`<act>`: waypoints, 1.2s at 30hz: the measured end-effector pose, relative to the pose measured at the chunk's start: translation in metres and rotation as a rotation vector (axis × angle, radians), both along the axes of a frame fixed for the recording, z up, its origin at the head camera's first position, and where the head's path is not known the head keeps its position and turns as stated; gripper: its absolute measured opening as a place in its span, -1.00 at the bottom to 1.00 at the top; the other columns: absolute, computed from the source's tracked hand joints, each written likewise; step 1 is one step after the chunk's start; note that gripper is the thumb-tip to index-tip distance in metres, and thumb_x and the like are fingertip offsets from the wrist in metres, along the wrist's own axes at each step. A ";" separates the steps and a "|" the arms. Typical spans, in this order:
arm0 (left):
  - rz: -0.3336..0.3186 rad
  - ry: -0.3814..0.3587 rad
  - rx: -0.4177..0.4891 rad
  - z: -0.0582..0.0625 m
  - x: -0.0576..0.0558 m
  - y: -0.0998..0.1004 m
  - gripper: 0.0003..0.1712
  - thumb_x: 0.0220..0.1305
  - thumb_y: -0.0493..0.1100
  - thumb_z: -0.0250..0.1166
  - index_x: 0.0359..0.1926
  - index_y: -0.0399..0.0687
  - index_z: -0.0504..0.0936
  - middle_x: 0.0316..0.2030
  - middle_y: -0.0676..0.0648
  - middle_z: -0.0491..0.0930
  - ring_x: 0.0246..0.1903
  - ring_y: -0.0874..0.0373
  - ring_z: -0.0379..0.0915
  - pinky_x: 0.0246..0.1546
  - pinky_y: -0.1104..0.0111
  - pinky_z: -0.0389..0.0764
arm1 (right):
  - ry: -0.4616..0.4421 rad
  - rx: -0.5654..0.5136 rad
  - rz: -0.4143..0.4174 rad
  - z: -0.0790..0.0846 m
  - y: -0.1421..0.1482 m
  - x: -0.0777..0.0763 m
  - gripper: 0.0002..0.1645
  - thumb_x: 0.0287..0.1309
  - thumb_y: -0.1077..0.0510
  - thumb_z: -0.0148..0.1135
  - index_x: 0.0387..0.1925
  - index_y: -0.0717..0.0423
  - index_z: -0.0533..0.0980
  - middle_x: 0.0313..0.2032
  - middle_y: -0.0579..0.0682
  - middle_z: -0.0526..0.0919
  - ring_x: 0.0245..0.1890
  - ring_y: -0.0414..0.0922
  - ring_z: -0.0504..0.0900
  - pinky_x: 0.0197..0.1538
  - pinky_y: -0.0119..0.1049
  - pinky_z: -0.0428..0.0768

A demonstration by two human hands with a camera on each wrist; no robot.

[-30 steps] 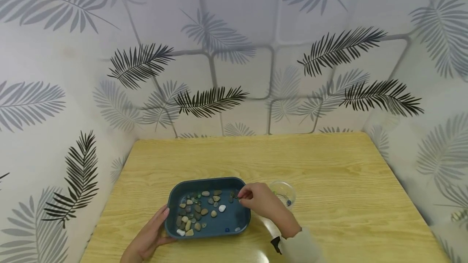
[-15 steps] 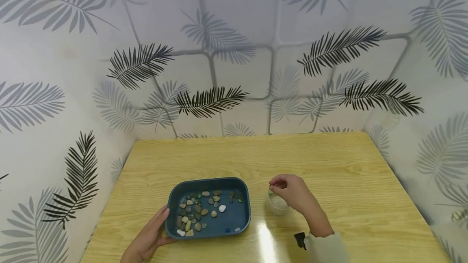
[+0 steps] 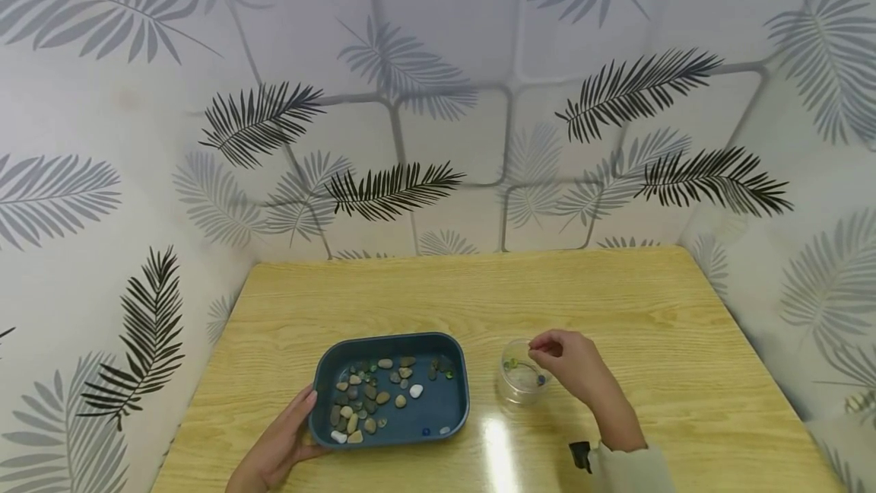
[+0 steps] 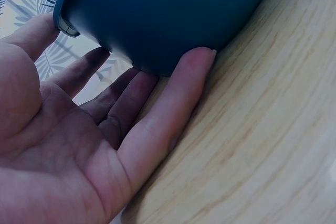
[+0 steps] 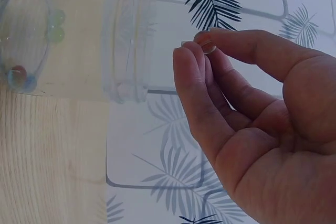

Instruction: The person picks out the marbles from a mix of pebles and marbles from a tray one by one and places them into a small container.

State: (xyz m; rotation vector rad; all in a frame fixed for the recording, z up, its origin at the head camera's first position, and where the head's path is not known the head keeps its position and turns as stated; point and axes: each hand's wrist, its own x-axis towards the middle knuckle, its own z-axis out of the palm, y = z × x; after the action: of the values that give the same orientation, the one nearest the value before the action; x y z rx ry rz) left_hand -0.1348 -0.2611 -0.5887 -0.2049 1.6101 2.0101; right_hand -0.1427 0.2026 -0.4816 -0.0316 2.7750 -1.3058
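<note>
Between thumb and fingertips my right hand (image 3: 571,362) pinches a small clear glass marble (image 5: 205,43), seen best in the right wrist view. It hovers at the right rim of a clear plastic jar (image 3: 522,394). Inside the jar lie green marbles (image 5: 56,24) and a blue-and-red one (image 5: 21,78). With its fingers extended, my left hand (image 3: 277,443) touches the left end of a dark blue tray (image 3: 417,417). The tray holds many pebbles (image 3: 370,405), a white stone (image 3: 416,390), a green marble (image 3: 449,375) and a blue marble (image 3: 426,430).
Tray and jar stand side by side on a wood-grain table (image 3: 588,287). Leaf-patterned wall covering (image 3: 445,135) rises behind the table and along both sides. A black tab (image 3: 580,453) hangs by the right sleeve (image 3: 630,470).
From the tray's right end my right hand has moved rightward to the jar, then to its right rim. The green marble in the tray has come into view. My left hand stays put.
</note>
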 end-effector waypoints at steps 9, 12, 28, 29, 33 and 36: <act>-0.005 0.010 -0.014 0.000 -0.001 0.001 -0.22 0.40 0.20 -0.12 0.45 -0.01 -0.16 0.39 -0.28 -0.16 0.15 0.00 0.26 -0.07 -0.13 0.45 | 0.007 -0.004 -0.011 -0.002 0.001 0.002 -0.86 0.14 0.17 0.26 -0.25 0.11 0.60 -0.35 -0.11 0.62 -0.31 -0.16 0.57 -0.28 -0.25 0.56; -0.016 0.015 -0.017 0.001 -0.001 0.001 -0.22 0.40 0.22 -0.13 0.45 0.02 -0.16 0.38 -0.27 -0.15 0.15 0.00 0.26 -0.07 -0.13 0.45 | 0.008 -0.010 -0.023 0.000 0.002 0.003 -0.83 0.16 0.14 0.25 -0.23 0.15 0.59 -0.34 -0.09 0.62 -0.32 -0.15 0.58 -0.29 -0.26 0.57; -0.016 0.006 -0.022 0.001 0.001 0.001 -0.21 0.39 0.23 -0.13 0.46 0.04 -0.17 0.38 -0.26 -0.15 0.14 -0.01 0.28 -0.06 -0.11 0.45 | -0.034 -0.018 -0.050 -0.003 0.002 0.004 -0.84 0.19 0.14 0.22 -0.23 0.13 0.59 -0.35 -0.08 0.61 -0.35 -0.18 0.57 -0.31 -0.27 0.57; -0.016 0.007 -0.024 0.001 0.001 0.001 -0.21 0.39 0.24 -0.13 0.46 0.05 -0.17 0.39 -0.26 -0.15 0.15 -0.01 0.28 -0.05 -0.11 0.45 | -0.033 -0.018 -0.049 -0.003 0.002 0.004 -0.84 0.19 0.14 0.21 -0.23 0.13 0.59 -0.35 -0.08 0.61 -0.35 -0.18 0.57 -0.31 -0.26 0.57; -0.020 0.013 -0.028 0.001 0.001 0.001 -0.21 0.39 0.24 -0.13 0.46 0.06 -0.17 0.39 -0.27 -0.16 0.16 -0.02 0.26 -0.05 -0.11 0.45 | -0.032 -0.015 -0.052 -0.002 0.001 0.004 -0.84 0.19 0.13 0.22 -0.23 0.12 0.59 -0.34 -0.08 0.61 -0.33 -0.17 0.57 -0.31 -0.26 0.57; -0.020 0.012 -0.024 0.001 0.000 0.000 -0.22 0.39 0.23 -0.12 0.46 0.06 -0.17 0.39 -0.26 -0.17 0.16 -0.02 0.26 -0.06 -0.11 0.45 | -0.026 -0.007 -0.050 0.000 -0.001 0.004 -0.84 0.19 0.11 0.22 -0.24 0.10 0.59 -0.33 -0.09 0.61 -0.31 -0.16 0.57 -0.30 -0.26 0.57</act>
State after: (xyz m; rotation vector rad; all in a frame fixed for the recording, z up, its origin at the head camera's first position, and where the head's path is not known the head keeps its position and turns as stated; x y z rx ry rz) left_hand -0.1344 -0.2606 -0.5874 -0.1857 1.6381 1.9814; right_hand -0.1382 0.2011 -0.4818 0.0542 2.7668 -1.3176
